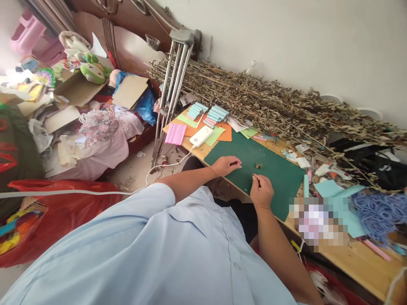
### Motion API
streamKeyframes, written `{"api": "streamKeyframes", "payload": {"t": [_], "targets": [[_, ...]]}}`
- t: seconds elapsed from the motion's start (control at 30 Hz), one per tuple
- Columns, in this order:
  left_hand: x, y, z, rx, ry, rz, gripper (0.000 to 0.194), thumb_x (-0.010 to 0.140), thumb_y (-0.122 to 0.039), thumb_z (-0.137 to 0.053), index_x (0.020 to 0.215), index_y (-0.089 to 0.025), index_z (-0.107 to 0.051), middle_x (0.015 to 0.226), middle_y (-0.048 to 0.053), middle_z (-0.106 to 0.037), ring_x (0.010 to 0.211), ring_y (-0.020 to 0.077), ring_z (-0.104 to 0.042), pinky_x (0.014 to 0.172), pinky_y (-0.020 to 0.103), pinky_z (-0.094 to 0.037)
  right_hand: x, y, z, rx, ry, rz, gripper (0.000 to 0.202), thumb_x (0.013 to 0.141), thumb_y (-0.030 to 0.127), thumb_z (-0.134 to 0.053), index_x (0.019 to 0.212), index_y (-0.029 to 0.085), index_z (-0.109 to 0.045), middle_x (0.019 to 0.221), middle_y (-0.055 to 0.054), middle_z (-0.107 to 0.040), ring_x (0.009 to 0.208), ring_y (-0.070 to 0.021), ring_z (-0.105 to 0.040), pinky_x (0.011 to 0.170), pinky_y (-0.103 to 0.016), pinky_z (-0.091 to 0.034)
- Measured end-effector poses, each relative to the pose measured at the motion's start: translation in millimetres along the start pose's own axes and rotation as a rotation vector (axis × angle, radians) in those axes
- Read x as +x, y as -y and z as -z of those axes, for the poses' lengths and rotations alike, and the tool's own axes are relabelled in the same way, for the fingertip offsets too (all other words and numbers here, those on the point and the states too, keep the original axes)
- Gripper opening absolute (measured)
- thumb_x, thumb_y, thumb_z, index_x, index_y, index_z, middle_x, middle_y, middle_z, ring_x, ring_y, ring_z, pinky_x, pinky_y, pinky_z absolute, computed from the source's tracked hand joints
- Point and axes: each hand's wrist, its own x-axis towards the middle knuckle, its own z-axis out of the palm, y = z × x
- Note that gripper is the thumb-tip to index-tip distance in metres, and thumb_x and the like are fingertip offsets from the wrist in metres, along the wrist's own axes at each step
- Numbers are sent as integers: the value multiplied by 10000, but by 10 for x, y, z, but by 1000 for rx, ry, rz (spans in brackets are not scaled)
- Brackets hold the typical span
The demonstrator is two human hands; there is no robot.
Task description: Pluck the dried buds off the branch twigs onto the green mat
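My left hand (pixel 227 165) is over the near left part of a dark green mat (pixel 282 169), its fingers and thumb drawn together. A tiny reddish spot shows at the fingertips, too small to name. Closer to the mat's near edge, my right hand (pixel 262 192) is curled, thumb against the forefinger. Whatever it may pinch is hidden or too small to make out. Between and just beyond both hands, a small brownish, dried-looking clump (pixel 259 166) lies on the mat, apart from the fingers.
A white device (pixel 201 136) with a cable, pink folded paper (pixel 176 134) and light-blue paper rolls (pixel 217 113) are left on the table. Dried stalks (pixel 254 93) line the wall. Crutches (pixel 176 72) lean at the table's left end. Blue cord (pixel 378 214) and a glue gun (pixel 333 170) are right.
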Motion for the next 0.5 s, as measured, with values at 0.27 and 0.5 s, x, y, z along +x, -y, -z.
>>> {"api": "streamKeyframes", "payload": {"t": [0.27, 0.5], "targets": [[6, 54, -60, -16, -27, -39, 214, 1001, -340, -688, 1098, -165, -764, 1096, 81, -781, 1008, 190, -716, 939, 273, -533, 10, -9, -18, -6, -4, 25, 348, 1040, 423, -530, 966, 191, -780, 979, -147, -783, 946, -264, -738, 928, -445, -607], [19, 124, -100, -46, -20, -65, 236, 999, -345, -706, 1128, -159, -775, 1124, 92, -784, 1018, 190, -722, 948, 267, -527, 1, -17, -12, -4, -25, 40, 336, 1040, 412, -555, 971, 179, -788, 972, -150, -783, 939, -268, -742, 921, -440, -608]]}}
